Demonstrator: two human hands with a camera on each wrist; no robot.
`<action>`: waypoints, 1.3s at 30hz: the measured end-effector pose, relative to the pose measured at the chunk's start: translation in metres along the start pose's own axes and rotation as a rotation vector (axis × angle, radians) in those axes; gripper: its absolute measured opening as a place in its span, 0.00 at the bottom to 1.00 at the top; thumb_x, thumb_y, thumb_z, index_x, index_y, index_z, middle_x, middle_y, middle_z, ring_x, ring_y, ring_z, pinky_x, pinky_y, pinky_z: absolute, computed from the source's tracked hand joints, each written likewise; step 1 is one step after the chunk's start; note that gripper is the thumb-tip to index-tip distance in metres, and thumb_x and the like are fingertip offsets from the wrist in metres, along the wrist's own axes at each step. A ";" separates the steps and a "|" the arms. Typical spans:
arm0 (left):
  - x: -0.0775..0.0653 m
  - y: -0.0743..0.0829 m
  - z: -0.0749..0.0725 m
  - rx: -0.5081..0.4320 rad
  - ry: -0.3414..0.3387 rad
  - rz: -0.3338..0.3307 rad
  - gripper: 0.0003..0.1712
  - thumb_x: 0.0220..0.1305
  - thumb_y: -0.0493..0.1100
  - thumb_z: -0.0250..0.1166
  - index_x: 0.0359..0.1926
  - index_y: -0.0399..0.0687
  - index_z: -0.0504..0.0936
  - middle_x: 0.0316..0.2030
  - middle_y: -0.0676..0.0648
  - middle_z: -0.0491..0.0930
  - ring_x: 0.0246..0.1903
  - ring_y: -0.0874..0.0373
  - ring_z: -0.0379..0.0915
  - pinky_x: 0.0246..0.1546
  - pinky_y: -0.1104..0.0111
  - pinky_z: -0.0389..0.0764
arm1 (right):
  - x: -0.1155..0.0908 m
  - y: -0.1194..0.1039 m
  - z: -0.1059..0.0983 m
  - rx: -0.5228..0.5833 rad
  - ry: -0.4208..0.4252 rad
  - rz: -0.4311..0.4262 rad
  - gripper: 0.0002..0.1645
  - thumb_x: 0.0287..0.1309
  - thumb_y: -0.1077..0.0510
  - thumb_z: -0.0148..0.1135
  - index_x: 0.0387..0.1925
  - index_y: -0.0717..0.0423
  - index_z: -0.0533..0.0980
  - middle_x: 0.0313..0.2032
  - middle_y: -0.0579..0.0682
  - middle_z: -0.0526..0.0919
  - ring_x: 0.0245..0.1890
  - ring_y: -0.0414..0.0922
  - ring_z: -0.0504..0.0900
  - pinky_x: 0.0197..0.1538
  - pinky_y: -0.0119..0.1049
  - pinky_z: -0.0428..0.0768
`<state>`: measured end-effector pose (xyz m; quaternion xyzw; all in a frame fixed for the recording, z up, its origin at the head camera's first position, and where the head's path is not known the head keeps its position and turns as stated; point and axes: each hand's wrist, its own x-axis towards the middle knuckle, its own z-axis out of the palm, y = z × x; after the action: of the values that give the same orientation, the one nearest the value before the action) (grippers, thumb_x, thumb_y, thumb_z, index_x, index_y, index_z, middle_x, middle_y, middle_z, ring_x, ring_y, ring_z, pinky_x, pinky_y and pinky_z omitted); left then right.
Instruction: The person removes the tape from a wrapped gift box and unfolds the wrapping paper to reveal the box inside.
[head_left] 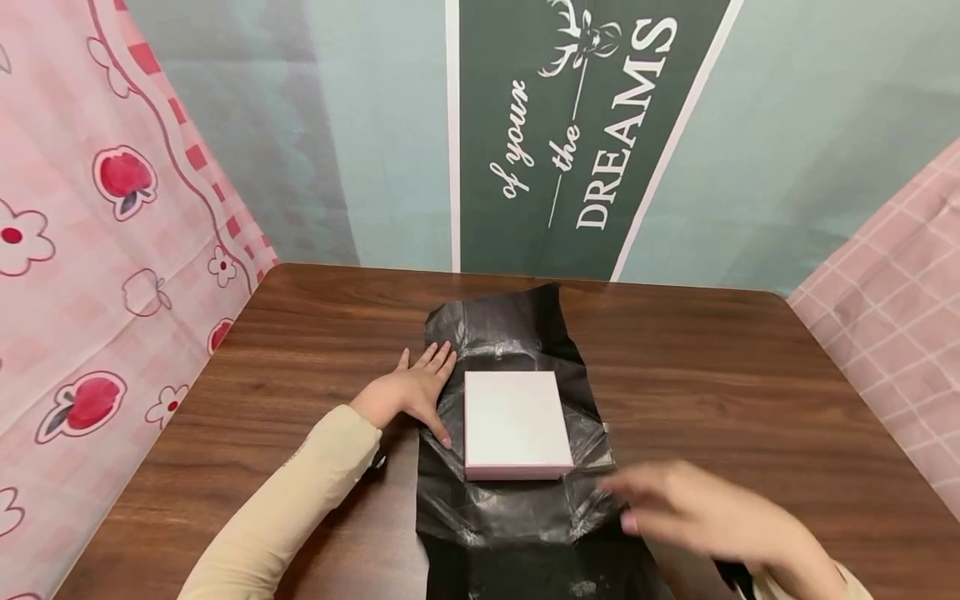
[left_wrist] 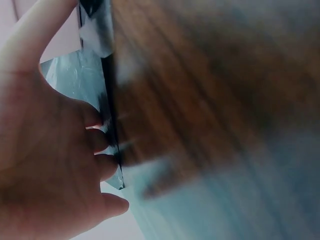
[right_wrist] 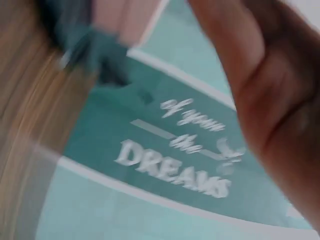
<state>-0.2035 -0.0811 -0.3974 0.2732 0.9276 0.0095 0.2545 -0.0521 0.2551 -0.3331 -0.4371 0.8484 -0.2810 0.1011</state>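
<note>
A white-topped box with pink sides lies on a creased black plastic sheet, which runs along the wooden table. My left hand is spread at the sheet's left edge, fingers straight and thumb pointing toward the box without gripping it. In the left wrist view the fingertips of that left hand meet the sheet's edge. Blurred by motion, my right hand hovers by the sheet's right side, below the box's near right corner. Its fingers look loosely bent, and nothing shows in them.
Brown wooden tabletop spreads on both sides of the sheet. Behind it hangs a green and pale blue backdrop with lettering. Pink patterned cloth borders the left, and pink checked cloth the right.
</note>
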 end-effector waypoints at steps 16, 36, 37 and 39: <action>-0.002 -0.005 0.005 -0.012 0.008 0.003 0.79 0.33 0.74 0.72 0.74 0.44 0.34 0.73 0.44 0.25 0.71 0.50 0.20 0.65 0.41 0.34 | 0.139 0.123 -0.003 -0.111 0.098 0.345 0.27 0.63 0.64 0.53 0.62 0.72 0.65 0.65 0.69 0.60 0.64 0.63 0.61 0.60 0.56 0.65; -0.029 0.012 0.010 0.087 0.192 0.013 0.68 0.46 0.71 0.67 0.73 0.37 0.42 0.73 0.38 0.33 0.71 0.43 0.30 0.64 0.40 0.37 | 0.103 0.129 0.003 -0.223 -0.058 0.410 0.45 0.66 0.41 0.51 0.70 0.68 0.51 0.70 0.69 0.45 0.69 0.65 0.43 0.63 0.67 0.45; -0.038 0.018 0.012 0.101 0.207 0.009 0.65 0.49 0.70 0.65 0.73 0.36 0.44 0.73 0.37 0.36 0.71 0.43 0.33 0.64 0.40 0.39 | 0.095 0.121 0.006 -0.238 -0.041 0.397 0.45 0.65 0.42 0.52 0.70 0.69 0.52 0.70 0.69 0.47 0.69 0.65 0.46 0.62 0.67 0.46; -0.057 0.030 0.018 0.110 0.209 0.007 0.61 0.52 0.69 0.63 0.72 0.35 0.49 0.72 0.37 0.41 0.71 0.44 0.39 0.64 0.41 0.43 | 0.079 0.104 0.013 -0.263 -0.036 0.383 0.44 0.65 0.45 0.55 0.69 0.70 0.53 0.69 0.69 0.49 0.68 0.65 0.49 0.62 0.67 0.49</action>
<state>-0.1388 -0.0872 -0.3813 0.2878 0.9472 -0.0123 0.1409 -0.1654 0.2349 -0.3971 -0.2827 0.9431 -0.1361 0.1099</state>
